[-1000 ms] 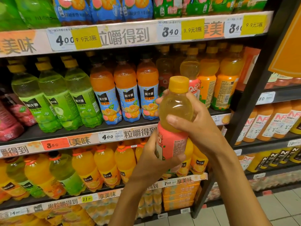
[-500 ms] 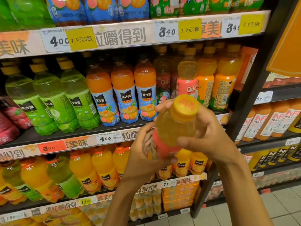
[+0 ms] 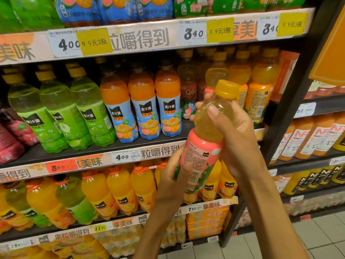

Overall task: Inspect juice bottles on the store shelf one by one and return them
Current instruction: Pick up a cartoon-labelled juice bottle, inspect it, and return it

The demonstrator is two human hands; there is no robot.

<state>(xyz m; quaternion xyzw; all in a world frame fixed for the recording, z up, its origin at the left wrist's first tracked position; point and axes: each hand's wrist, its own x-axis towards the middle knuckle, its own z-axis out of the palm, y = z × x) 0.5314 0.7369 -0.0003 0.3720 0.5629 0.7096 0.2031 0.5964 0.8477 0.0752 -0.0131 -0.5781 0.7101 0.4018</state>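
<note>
A small juice bottle (image 3: 203, 148) with a pink label, pale yellow juice and a yellow cap is held in front of the shelves, leaning a little to the right. My left hand (image 3: 172, 181) grips its lower labelled part, thumb across the label's printed side. My right hand (image 3: 234, 135) wraps its clear upper body just under the cap. The label's small print and barcode face me.
The middle shelf (image 3: 89, 157) carries green bottles (image 3: 56, 116), orange bottles with blue labels (image 3: 143, 109) and yellow-capped bottles (image 3: 261, 85) behind the held one. Orange bottles (image 3: 121, 191) fill the shelf below. A black upright (image 3: 291, 101) divides off more shelves at right.
The bottle has tipped back from a cap-toward-me tilt to nearly upright and has been turned, so the label's printed back now faces me. Both hands kept hold.
</note>
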